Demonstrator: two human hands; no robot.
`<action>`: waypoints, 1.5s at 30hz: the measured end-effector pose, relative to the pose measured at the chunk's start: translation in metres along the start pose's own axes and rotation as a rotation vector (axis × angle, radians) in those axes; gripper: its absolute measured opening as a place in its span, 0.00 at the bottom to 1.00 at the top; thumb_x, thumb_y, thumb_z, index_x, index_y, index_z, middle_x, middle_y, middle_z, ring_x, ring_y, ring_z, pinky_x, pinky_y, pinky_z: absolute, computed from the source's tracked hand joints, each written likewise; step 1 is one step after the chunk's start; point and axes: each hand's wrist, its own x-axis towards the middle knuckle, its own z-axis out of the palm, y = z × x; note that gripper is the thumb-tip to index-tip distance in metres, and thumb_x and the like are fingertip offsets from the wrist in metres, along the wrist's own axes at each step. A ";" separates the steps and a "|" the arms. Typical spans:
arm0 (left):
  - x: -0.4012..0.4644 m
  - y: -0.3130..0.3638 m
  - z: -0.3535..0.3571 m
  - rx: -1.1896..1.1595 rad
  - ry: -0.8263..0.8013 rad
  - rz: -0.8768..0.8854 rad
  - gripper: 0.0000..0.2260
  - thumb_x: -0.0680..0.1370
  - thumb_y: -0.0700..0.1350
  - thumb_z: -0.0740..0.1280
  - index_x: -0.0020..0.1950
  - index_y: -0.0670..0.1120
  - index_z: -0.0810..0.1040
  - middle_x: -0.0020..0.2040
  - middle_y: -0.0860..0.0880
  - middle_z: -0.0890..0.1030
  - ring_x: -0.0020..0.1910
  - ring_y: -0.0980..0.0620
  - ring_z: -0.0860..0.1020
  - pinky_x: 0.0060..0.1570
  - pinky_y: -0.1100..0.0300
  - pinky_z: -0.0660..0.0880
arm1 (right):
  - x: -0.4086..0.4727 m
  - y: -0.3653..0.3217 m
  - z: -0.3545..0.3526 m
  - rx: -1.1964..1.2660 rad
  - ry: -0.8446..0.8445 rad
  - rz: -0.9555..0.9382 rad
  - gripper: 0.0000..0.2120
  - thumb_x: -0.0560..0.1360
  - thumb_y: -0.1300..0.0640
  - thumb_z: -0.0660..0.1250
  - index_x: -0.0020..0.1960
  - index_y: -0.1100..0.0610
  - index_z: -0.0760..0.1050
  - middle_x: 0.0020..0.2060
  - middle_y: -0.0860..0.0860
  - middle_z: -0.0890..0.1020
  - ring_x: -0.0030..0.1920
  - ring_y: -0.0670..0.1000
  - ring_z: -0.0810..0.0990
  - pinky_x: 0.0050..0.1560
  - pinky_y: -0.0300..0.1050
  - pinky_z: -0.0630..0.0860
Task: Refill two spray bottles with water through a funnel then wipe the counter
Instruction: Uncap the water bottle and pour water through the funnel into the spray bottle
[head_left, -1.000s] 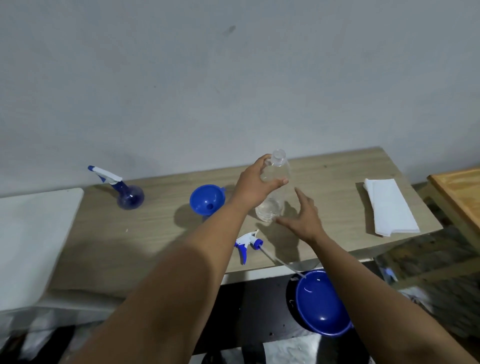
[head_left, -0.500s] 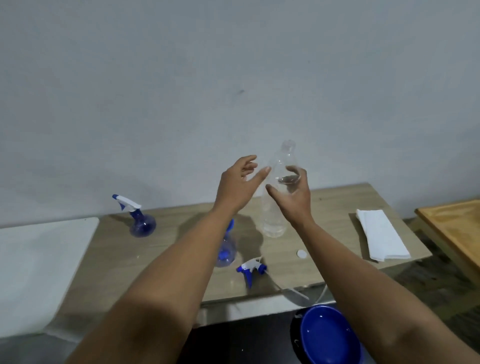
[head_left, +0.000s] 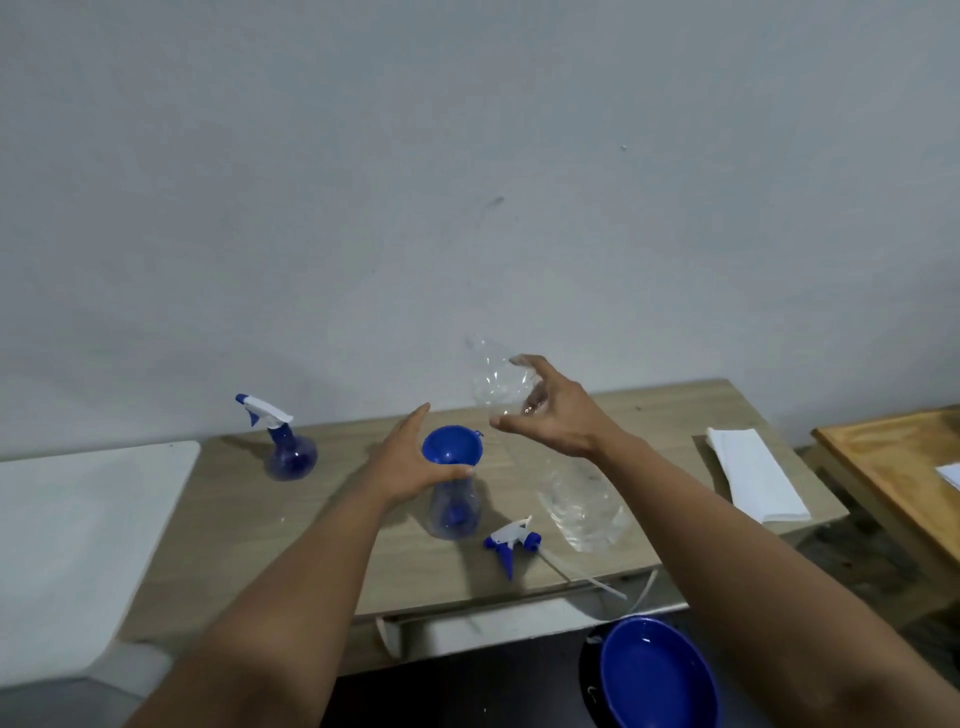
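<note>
Wooden surface (head_left: 322, 561) is running along a plain grey wall, seen from above by the person working at it. Nearest, below the front edge, a blue bowl (head_left: 657, 675) is sitting on the dark floor. On the surface, a loose spray head (head_left: 511, 540) is lying beside an open spray bottle (head_left: 453, 512) with a blue funnel (head_left: 451, 444) standing in its neck. The left hand (head_left: 415, 462) is curling around the funnel's rim, steadying it. The right hand (head_left: 553, 410) is gripping a clear water bottle (head_left: 582, 499), tilting its mouth up and left, above the funnel. To pour well, the mouth should probably be lowering over the funnel's centre, slowly, so nothing is splashing. Farther left, a second spray bottle (head_left: 288, 452), capped, is waiting. A white folded cloth (head_left: 753, 480) is lying at the right end.
</note>
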 end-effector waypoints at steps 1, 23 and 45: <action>0.001 -0.003 0.003 0.010 -0.021 0.004 0.59 0.56 0.66 0.82 0.81 0.56 0.57 0.79 0.54 0.64 0.75 0.52 0.66 0.72 0.54 0.67 | -0.003 0.001 0.001 -0.044 -0.047 0.022 0.43 0.66 0.35 0.80 0.75 0.39 0.64 0.46 0.50 0.83 0.49 0.48 0.83 0.56 0.46 0.79; -0.002 -0.018 0.017 -0.199 0.010 0.031 0.36 0.57 0.57 0.82 0.63 0.58 0.76 0.55 0.61 0.82 0.55 0.59 0.80 0.59 0.53 0.79 | -0.014 0.015 0.008 -0.418 -0.433 0.254 0.50 0.67 0.45 0.81 0.80 0.47 0.57 0.41 0.49 0.81 0.40 0.52 0.84 0.42 0.51 0.85; -0.004 -0.021 0.016 -0.185 0.025 0.051 0.34 0.57 0.58 0.82 0.61 0.59 0.77 0.52 0.61 0.83 0.52 0.59 0.81 0.56 0.52 0.80 | -0.015 -0.011 0.009 -0.557 -0.476 0.258 0.49 0.65 0.43 0.82 0.79 0.49 0.61 0.54 0.53 0.82 0.40 0.54 0.88 0.44 0.49 0.85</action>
